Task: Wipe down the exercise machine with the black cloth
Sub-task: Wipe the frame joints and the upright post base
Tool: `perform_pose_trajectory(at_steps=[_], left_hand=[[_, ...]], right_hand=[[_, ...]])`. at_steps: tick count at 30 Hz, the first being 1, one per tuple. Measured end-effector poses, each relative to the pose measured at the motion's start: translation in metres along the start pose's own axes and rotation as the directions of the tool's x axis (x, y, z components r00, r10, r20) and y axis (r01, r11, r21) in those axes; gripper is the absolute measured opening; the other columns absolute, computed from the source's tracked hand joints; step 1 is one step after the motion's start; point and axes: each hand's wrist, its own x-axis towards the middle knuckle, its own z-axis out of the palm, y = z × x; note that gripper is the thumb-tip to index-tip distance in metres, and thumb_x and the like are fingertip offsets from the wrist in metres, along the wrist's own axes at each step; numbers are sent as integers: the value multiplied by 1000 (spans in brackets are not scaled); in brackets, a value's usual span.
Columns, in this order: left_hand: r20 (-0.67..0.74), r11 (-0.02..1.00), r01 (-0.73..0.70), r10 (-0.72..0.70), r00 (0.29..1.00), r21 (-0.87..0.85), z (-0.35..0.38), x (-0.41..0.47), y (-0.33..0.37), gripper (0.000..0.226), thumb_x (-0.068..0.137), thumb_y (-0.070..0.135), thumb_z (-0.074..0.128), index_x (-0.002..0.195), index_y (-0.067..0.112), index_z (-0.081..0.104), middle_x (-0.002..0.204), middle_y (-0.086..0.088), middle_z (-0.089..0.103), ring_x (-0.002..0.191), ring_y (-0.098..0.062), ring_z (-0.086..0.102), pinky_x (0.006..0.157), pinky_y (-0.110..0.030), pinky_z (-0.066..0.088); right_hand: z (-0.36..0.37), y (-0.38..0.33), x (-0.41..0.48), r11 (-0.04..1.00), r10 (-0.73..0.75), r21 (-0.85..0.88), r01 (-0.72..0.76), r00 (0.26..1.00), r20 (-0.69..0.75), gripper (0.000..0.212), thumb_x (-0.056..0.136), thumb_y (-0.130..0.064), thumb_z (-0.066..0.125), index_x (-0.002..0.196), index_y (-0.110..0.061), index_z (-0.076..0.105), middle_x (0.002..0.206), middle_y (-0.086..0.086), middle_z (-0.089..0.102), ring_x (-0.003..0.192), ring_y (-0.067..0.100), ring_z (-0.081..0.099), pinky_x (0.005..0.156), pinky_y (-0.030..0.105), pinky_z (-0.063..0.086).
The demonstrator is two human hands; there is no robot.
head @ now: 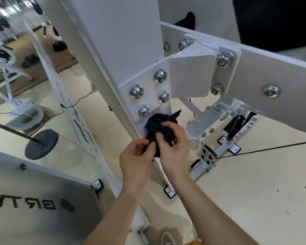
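The fingers (151, 145) of the left hand (136, 156) are bent and pinch the low end of the black cloth (157, 124). The fingers (171, 125) of the right hand (174, 149) curl over the top of it, and the thumb presses in from below. So both hands hold the cloth tight, and no finger is straight or free.

The cloth is all bunched up in a ball, with one small corner poking up. It sits in front of the white plate (145, 80) on the exercise machine (117, 41), just under the lowest of the shiny bolts (144, 111). I cannot tell if it touches the plate or only hangs close to it.

It looks to me like the hands are fixing the cloth into a better ball and are not rubbing right now. The white paint here looks clean, but no wet marks or streaks show, so I cannot say which parts are done. I think a lot is left – the bolts, the long beam (272, 71) going off to the right, and the small parts low down by the floor (254, 183).

A mirror (42, 110) stands to the left of the machine — it shows a dark round weight (41, 146). A shoe (167, 238) peeks in at the bottom.
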Motion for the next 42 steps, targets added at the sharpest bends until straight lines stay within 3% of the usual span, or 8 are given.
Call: perform_pose_trajectory(at_steps=[5,13,21,26,31,37,39,42], left_hand=[[-96,993,119,-117,988,10,5,4,-12,8,79,10,78,79,12,70,72,-4,71,75,-24,69,76,-35,59],[-145,956,-280,266,953,-83,8,-10,43,17,81,3,75,75,15,64,65,10,66,63,-5,62,63,-15,50],[-149,989,142,-134,980,45,12,5,-27,16,81,10,76,76,11,61,72,-6,67,73,-21,64,72,-30,54],[-107,990,-41,26,994,-137,8,-2,16,19,82,-8,68,77,8,61,69,-6,67,67,-14,63,70,-21,55],[-204,996,-83,78,976,-16,2,1,12,17,82,-4,68,78,11,61,67,-2,63,61,-13,58,62,-27,51],[-151,976,217,-213,965,6,-12,11,-29,15,90,-1,58,80,9,52,84,-22,65,61,-22,58,57,-30,51],[-108,983,178,-181,978,-32,-7,12,-24,17,88,-6,57,78,7,52,80,-18,62,67,-24,58,62,-33,53],[-100,998,-7,13,995,55,2,0,-18,12,85,-1,63,80,9,59,77,-7,65,70,-17,61,67,-26,53]], right_hand=[[2,28,12,914,391,159,-372,914,-107,15,78,-37,61,93,-34,62,97,-2,70,96,22,66,87,52,54],[17,-17,20,978,107,185,-92,992,-71,31,85,-26,66,114,-20,59,109,3,68,104,18,65,92,36,52],[0,41,24,912,398,-37,-408,905,-150,16,87,-22,59,100,-14,62,95,3,69,95,28,65,87,51,53],[14,-24,34,994,57,101,-51,997,-59,46,83,-39,60,122,-14,60,113,4,66,108,19,62,95,41,51],[9,15,4,953,-252,-153,260,965,70,44,90,-9,55,133,-13,45,107,-4,50,98,2,49,84,11,39],[-1,63,-22,875,151,-482,-53,975,166,36,96,-21,54,131,-17,44,110,-2,63,97,21,62,70,27,40],[0,55,-9,894,270,-401,-199,954,129,29,93,-19,54,121,-16,48,102,-2,65,94,25,64,74,33,49],[-1,40,-4,977,109,-204,-62,967,229,35,87,-3,52,119,-18,52,109,-1,65,99,16,63,84,30,52]])
